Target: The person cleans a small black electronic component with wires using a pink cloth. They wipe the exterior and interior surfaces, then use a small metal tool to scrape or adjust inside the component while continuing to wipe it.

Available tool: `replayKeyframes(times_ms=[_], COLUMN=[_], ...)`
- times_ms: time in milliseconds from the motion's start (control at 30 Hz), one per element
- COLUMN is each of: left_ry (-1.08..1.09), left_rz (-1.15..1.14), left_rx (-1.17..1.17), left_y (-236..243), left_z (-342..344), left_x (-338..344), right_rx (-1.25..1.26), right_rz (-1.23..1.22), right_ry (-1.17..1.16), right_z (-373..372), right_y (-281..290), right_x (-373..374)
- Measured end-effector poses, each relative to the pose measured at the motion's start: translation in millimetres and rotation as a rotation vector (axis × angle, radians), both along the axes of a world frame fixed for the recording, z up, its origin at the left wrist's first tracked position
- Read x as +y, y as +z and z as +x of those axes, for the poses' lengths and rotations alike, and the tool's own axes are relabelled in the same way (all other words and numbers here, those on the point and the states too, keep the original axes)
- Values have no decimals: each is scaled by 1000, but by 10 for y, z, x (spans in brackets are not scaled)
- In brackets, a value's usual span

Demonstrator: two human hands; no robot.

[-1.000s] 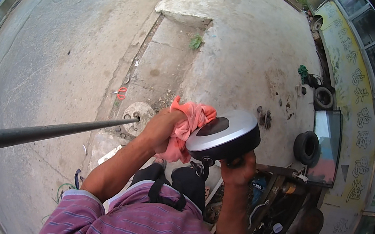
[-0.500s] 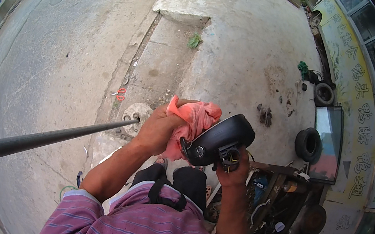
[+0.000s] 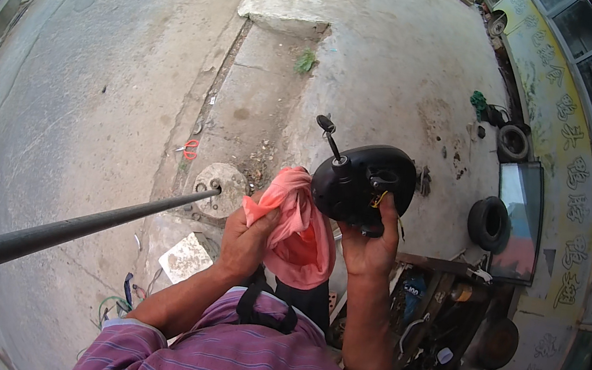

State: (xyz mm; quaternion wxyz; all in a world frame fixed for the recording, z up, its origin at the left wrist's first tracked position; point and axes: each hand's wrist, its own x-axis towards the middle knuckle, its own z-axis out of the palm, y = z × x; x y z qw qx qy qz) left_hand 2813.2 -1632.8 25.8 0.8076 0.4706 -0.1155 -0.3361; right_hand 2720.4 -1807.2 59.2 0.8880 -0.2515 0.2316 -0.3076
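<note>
My left hand (image 3: 244, 240) is closed on a crumpled pink cloth (image 3: 290, 231) that hangs in folds below waist-high in front of me. My right hand (image 3: 371, 247) grips a black rounded device (image 3: 362, 174) from below and behind, just above and right of the cloth. The device's dark underside now faces me, with a mounting bracket, a bit of yellow at it and a short stalk with a black oval end sticking up to the upper left.
A metal pole (image 3: 71, 233) slants to a round concrete base (image 3: 219, 204) at left. Red-handled scissors (image 3: 188, 149) and a white block (image 3: 185, 258) lie on the ground. At right are tyres (image 3: 488, 223), a glass pane (image 3: 520, 189) and a cluttered frame (image 3: 427, 337) by a yellow wall.
The device has turned from its silver face to its black underside and risen up and rightward. My left hand and the cloth have pulled down, away from it.
</note>
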Motion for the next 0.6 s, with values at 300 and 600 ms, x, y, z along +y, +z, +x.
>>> replayKeyframes(times_ms=[300, 600], left_ry=[264, 72], left_rz=[257, 208], left_rx=[-1282, -558], left_y=[294, -187], left_z=[37, 19], left_x=[-397, -159], right_rx=[-19, -22], right_rz=[212, 219], right_ry=[12, 4], right_z=[165, 59], right_y=[-138, -58], right_x=[53, -123])
